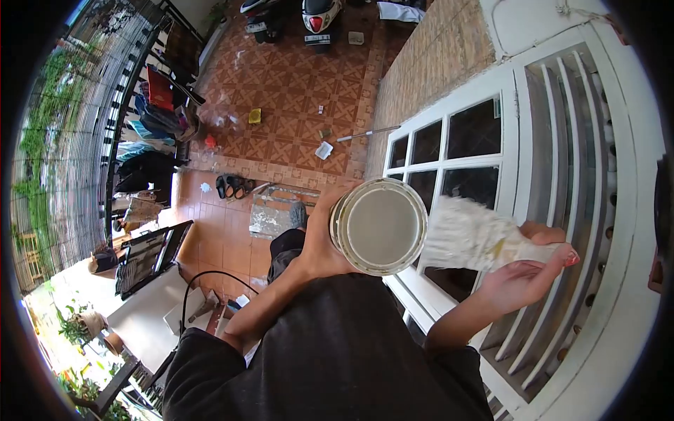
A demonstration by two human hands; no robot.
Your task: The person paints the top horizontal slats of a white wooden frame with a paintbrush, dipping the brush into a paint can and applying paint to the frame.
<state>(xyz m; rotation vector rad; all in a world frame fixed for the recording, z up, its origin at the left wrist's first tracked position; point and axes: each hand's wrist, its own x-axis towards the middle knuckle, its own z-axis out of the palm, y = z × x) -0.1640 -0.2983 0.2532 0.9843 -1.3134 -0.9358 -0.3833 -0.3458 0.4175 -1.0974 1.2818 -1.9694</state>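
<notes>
My left hand point(324, 235) is wrapped round the side of a round paint can point(381, 226), held up in front of my chest. The can's round top faces me, with a pale grey-white surface inside its rim. In my right hand point(523, 277), the fingers close on the handle of a wide paintbrush point(467, 235) coated in white paint. Its bristles point left, with their tips right beside the can's rim. Behind the brush is a white paned door point(442, 165), and a white louvred window point(562, 140) stands behind my right hand.
A paint-spotted board or low bench point(275, 219) stands near my foot. Black sandals point(232, 186), a white tray point(324, 150) and a pole point(365, 133) lie on the tiles. Clothes point(151, 133) hang along the left fence. Motorbikes point(319, 17) stand at the far end.
</notes>
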